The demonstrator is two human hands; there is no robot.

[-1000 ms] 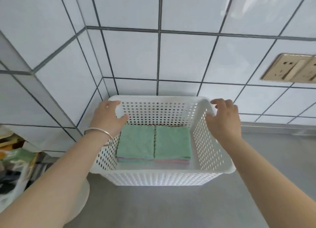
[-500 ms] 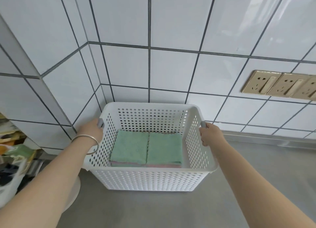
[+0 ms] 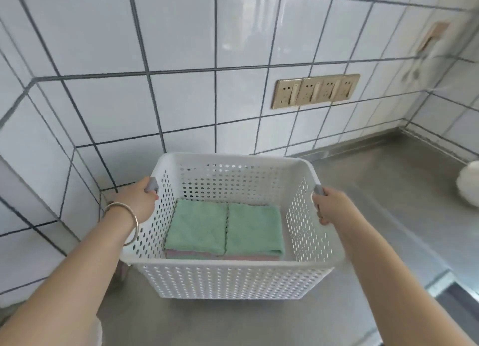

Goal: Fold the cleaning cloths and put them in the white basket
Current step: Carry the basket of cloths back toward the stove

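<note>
The white perforated basket (image 3: pixel 233 281) is in the middle of the view, above the steel counter. Inside it lie two stacks of folded cleaning cloths (image 3: pixel 225 229) side by side, green on top with pink layers beneath. My left hand (image 3: pixel 136 203), with a metal bangle on the wrist, grips the grey handle on the basket's left side. My right hand (image 3: pixel 333 207) grips the grey handle on the right side. Whether the basket's underside touches the counter is hidden.
The steel counter (image 3: pixel 388 203) runs right along a white tiled wall. A row of gold sockets (image 3: pixel 315 90) sits on the wall above. A white rounded object (image 3: pixel 469 185) is at the right edge. A sink rim (image 3: pixel 445 288) shows at lower right.
Both hands went from resting on the basket's rim to gripping its side handles. The basket has come away from the left corner, and the view has swung to the right.
</note>
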